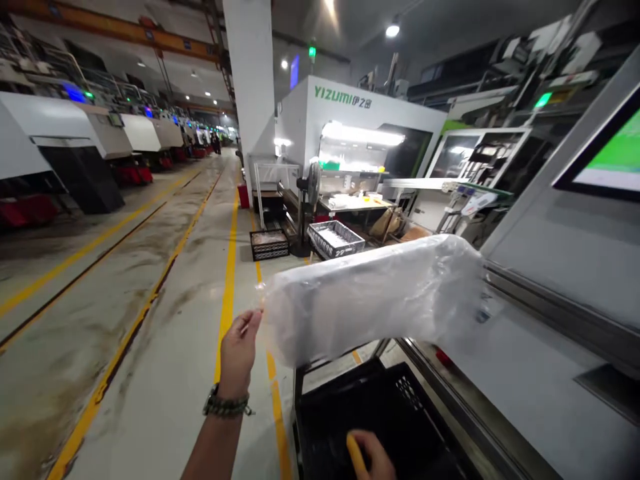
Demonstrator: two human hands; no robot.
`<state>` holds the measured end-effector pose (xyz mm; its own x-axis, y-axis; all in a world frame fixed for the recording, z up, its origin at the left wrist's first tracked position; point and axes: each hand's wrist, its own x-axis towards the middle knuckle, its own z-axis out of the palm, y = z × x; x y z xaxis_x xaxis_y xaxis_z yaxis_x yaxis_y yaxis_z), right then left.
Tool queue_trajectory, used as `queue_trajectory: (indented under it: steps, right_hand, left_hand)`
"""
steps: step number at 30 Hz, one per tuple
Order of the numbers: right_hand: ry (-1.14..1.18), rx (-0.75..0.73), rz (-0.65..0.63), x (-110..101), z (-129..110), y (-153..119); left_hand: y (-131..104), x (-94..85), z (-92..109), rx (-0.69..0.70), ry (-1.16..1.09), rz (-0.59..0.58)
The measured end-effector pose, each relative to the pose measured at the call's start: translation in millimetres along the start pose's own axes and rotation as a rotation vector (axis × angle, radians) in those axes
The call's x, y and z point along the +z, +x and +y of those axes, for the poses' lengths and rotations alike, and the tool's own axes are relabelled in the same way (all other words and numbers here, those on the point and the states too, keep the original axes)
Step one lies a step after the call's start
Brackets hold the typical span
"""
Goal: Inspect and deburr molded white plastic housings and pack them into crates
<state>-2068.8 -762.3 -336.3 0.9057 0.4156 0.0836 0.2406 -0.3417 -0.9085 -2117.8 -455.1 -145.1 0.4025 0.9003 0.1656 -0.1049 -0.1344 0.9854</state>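
Observation:
My left hand (240, 350) is raised, its thumb and fingers pinched at the near left end of a clear plastic bag (370, 297). The bag stretches out to the right in the air, billowed and slightly blurred, in front of the machine panel. Lower down, my right hand (375, 457) is closed around a yellow handle (356, 453). Whatever the handle belongs to is cut off by the bottom edge. Beneath that hand is a black plastic crate (340, 413) with a perforated side.
A grey machine with a screen (610, 153) stands close on the right, with a metal rail (440, 393) beside the crate. Farther ahead are a pedestal fan (313, 183), a grey crate (336, 239) and a lit workbench (357, 203). A yellow-lined aisle (150, 293) runs along the left.

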Motion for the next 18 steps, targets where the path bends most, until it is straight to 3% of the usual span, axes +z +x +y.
queue_trajectory:
  steps: [3, 6, 9, 11, 13, 18]
  right_hand:
    - [0.064, -0.142, 0.097, 13, -107, 23]
    - [0.106, -0.286, 0.142, 35, -216, 34]
    - [0.085, -0.301, 0.155, 68, -283, 38]
    - [0.103, -0.235, 0.192, 89, -297, 40]
    - [0.158, -0.17, 0.212, 104, -293, 40]
    - [0.142, -0.102, 0.237, 106, -276, 29]
  left_hand:
    - [8, -16.4, 23, 0.002, -0.1, -0.233]
    - [6, -33.6, 41, -0.155, -0.306, -0.498]
    - [6, -42.0, 41, -0.385, -0.489, -0.744]
    - [9, -42.8, 33, -0.437, -0.501, -0.844]
    - [16, -42.8, 21, -0.449, -0.484, -0.885]
    - [57, -42.1, 5, -0.461, -0.475, -0.822]
